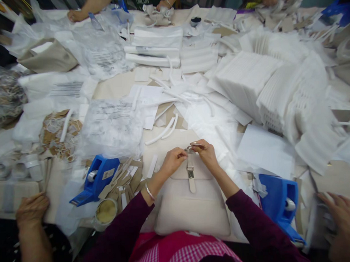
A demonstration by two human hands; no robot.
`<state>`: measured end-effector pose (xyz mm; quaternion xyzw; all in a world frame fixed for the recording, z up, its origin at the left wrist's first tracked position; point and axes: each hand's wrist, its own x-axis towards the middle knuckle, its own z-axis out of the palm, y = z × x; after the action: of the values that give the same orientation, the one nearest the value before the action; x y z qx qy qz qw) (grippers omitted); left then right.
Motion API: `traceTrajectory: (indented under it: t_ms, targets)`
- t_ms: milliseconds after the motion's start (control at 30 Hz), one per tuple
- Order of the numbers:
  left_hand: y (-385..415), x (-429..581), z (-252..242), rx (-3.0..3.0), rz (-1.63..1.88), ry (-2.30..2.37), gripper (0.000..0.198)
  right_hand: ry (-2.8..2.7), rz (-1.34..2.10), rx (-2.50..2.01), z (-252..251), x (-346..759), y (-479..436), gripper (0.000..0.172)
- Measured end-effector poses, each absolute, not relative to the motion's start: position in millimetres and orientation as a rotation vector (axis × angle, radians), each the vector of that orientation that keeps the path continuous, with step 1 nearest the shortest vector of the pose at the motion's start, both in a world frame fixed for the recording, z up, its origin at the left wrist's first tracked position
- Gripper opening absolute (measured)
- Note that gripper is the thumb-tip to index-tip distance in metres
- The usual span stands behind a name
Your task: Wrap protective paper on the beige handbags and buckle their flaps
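A beige bag with a front flap lies before me, its top pointing away. A short strap with a metal buckle runs down over the flap. My left hand is closed in a pinch at the bag's top edge, by a small loop. Close beside it, my right hand pinches a thin, pale, shiny piece at the same spot. Its kind is too small to make out. Fingertips of both hands nearly meet above the strap.
Blue tape dispensers stand left and right. A round tub and cardboard tags lie left. Stacked white foam sheets rise at right, plastic bags at left. Co-workers' hands are around the table.
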<state>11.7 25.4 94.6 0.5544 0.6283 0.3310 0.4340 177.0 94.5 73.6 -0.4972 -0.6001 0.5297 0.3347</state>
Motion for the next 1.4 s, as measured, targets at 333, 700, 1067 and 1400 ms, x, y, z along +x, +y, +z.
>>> traceTrajectory:
  t_ms: [333,700,1067,1400]
  targets:
    - [-33.5,38.3,102.0,1.489,0.733,1.473,0.018,-1.742,1.244,-1.645,108.6,206.2,38.6,0.020]
    - [-40.5,50.1,101.6,1.501,0.553,1.787,0.014,-2.419,0.882,-1.293,113.9,216.3,-53.8,0.025]
    - [-28.6,49.7,102.0,1.877,0.275,1.711,0.016,-2.575,0.664,-1.313,107.8,217.0,-61.1,0.027]
    - [-21.9,60.7,101.1,2.068,0.031,1.669,0.014,-2.552,0.674,-1.351,105.3,218.9,-62.1,0.025]
